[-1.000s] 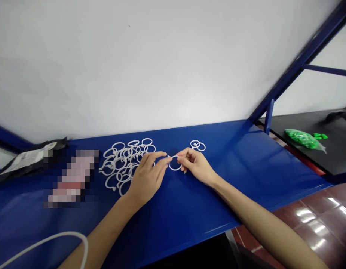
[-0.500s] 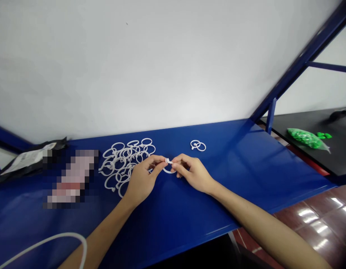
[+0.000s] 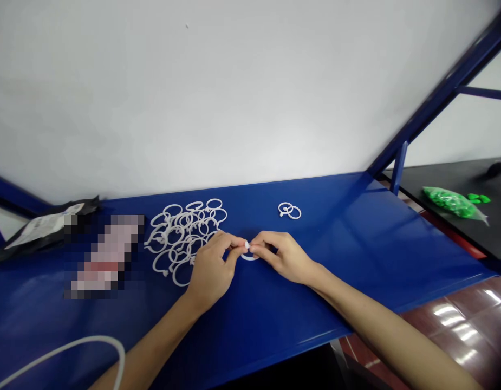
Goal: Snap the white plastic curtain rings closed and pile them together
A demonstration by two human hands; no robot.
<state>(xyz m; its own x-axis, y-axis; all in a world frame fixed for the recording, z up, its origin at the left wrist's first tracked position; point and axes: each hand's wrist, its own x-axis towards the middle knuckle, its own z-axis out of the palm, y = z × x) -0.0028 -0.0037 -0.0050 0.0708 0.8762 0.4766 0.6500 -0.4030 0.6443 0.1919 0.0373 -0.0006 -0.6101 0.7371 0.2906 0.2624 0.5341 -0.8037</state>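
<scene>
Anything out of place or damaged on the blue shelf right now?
Nothing stands out. Left hand and right hand pinch one white ring; the ring pile lies loose on the blue shelf, a pair of rings apart.

- Head view, sole camera: worn on the person's head, faced forward and down.
- Range: near; left hand (image 3: 212,271) and right hand (image 3: 285,257) sat at frame centre.
- Field: blue table (image 3: 356,244) filled lower half, white wall (image 3: 234,81) upper.
</scene>
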